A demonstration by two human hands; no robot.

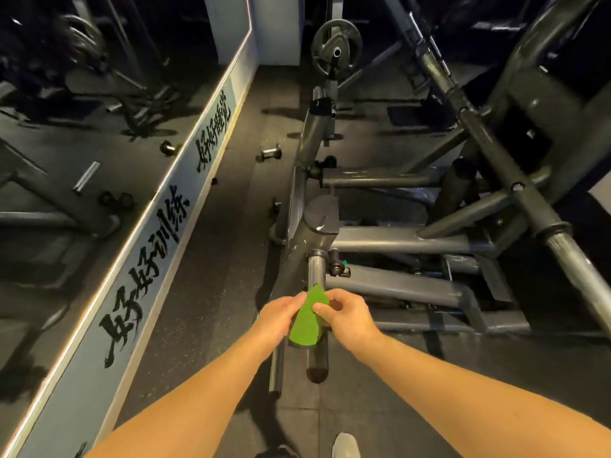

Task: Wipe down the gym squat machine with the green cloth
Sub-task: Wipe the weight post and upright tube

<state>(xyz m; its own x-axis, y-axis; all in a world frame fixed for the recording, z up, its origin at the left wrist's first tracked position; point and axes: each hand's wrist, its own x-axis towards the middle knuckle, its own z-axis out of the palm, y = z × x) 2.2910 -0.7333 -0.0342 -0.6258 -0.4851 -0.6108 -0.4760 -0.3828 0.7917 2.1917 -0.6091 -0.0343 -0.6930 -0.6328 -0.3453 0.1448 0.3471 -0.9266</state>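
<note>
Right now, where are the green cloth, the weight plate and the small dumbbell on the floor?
green cloth (306,323), head view, middle of the cloth.
weight plate (334,33), head view, upper face.
small dumbbell (270,152), head view, its handle.

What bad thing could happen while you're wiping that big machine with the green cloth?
1. The left hand and right hand only pinch the green cloth over the metal post, so it might slip off and drop.
2. The pin knob just beyond the cloth could snag it or bump knuckles on a forward wipe.
3. A small dumbbell lies on the floor beside the machine; stepping there could cause a trip.
</note>
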